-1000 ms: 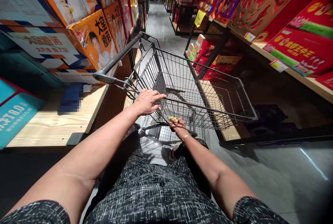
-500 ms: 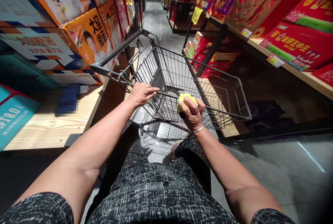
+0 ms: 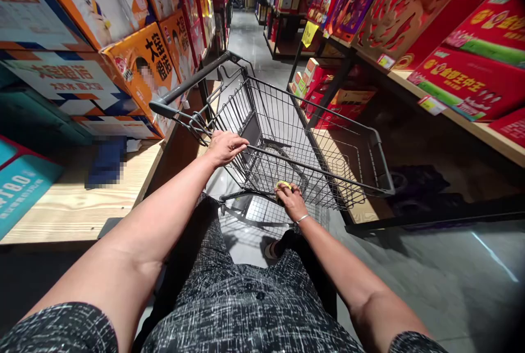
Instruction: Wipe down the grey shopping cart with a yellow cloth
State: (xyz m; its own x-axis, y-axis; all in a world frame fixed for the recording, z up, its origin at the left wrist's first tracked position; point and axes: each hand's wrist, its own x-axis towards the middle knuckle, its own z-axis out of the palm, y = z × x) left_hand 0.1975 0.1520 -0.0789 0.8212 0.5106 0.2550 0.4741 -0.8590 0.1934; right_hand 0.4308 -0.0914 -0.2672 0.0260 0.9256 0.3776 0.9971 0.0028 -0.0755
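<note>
Two bare hands are at a wire shopping cart (image 3: 283, 157) in a store aisle (image 3: 246, 28), seen from the head camera. The left hand (image 3: 223, 148) lies over the cart's near rail (image 3: 328, 171), toward the handle (image 3: 191, 82); how tightly its fingers close cannot be told. The right hand (image 3: 290, 200), lower and farther right, is curled around a small yellow object (image 3: 283, 183) — below that rail and outside the basket, whether touching it is unclear. The cart's long axis runs from the handle at left to the front end (image 3: 384, 164) at right — the right hand is nearer that end. Orange cartons (image 3: 133, 69) stand left, red boxes (image 3: 463, 82) right.
</note>
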